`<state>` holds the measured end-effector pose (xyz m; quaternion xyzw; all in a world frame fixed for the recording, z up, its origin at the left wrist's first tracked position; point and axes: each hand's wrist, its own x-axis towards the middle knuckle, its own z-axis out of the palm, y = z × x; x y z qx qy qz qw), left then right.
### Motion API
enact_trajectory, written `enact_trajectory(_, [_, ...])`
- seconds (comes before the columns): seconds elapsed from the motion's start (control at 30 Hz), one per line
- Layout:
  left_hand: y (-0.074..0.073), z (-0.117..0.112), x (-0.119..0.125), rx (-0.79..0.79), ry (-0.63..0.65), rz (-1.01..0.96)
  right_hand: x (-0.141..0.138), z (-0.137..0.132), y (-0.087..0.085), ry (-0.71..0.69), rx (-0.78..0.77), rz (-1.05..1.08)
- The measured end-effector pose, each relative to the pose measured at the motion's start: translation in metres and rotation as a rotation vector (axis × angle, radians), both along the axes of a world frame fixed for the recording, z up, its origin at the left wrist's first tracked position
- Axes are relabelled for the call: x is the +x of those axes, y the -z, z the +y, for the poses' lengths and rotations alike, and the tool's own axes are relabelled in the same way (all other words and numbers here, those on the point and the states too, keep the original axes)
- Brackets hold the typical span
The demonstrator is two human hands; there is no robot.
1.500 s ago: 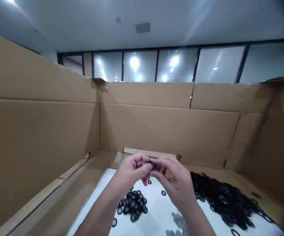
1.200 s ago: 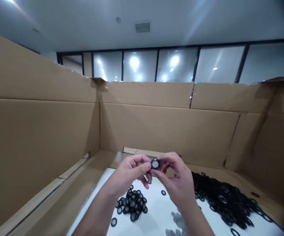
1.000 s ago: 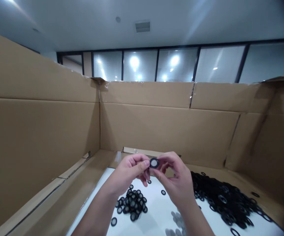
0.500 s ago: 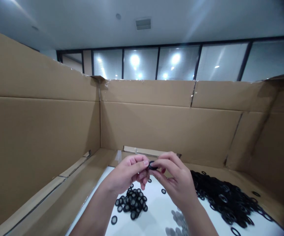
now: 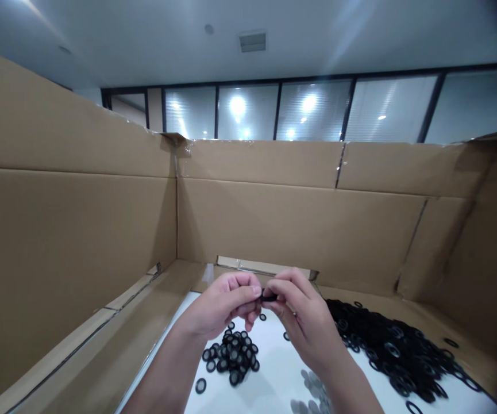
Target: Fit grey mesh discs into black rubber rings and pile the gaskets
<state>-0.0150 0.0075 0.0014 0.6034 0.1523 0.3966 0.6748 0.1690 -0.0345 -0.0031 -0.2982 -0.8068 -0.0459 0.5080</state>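
My left hand (image 5: 224, 306) and my right hand (image 5: 302, 322) meet in front of me, both pinching one small black ring (image 5: 268, 297) between thumb and fingertips. The ring is held edge-on, so its middle is hidden. Below the left hand lies a small heap of black rings with pale centres (image 5: 232, 356) on a white sheet (image 5: 269, 379). A large spread of plain black rings (image 5: 386, 345) lies to the right of my right hand. A few pale grey discs (image 5: 311, 388) lie by my right wrist.
Tall cardboard walls (image 5: 71, 230) enclose the work surface on the left, far side and right. Single rings (image 5: 200, 386) lie scattered on the white sheet. Behind the cardboard are glass partitions (image 5: 308, 112) and ceiling lights.
The ring was held up face-on with its pale centre showing; it is now turned edge-on and both hands have dropped slightly. The view has shifted a little.
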Motion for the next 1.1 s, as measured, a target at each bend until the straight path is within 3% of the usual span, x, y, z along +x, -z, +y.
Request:
enact_trajectory(0.27, [-0.0032, -0.0043, 0.0022, -0.027, -0.028, 0.008, 0.0006, -0.0009, 0.0007, 0.027, -0.017, -0.013])
enact_trajectory(0.53, [0.0001, -0.0007, -0.0019, 0.084, -0.093, 0.012, 0.0060, -0.0020, -0.0006, -0.011, -0.113, 0.045])
enact_trajectory(1.1, [-0.0019, -0.0042, 0.0063, 0.145, -0.175, 0.003, 0.0002, -0.0013, -0.0014, 0.029, -0.023, 0.066])
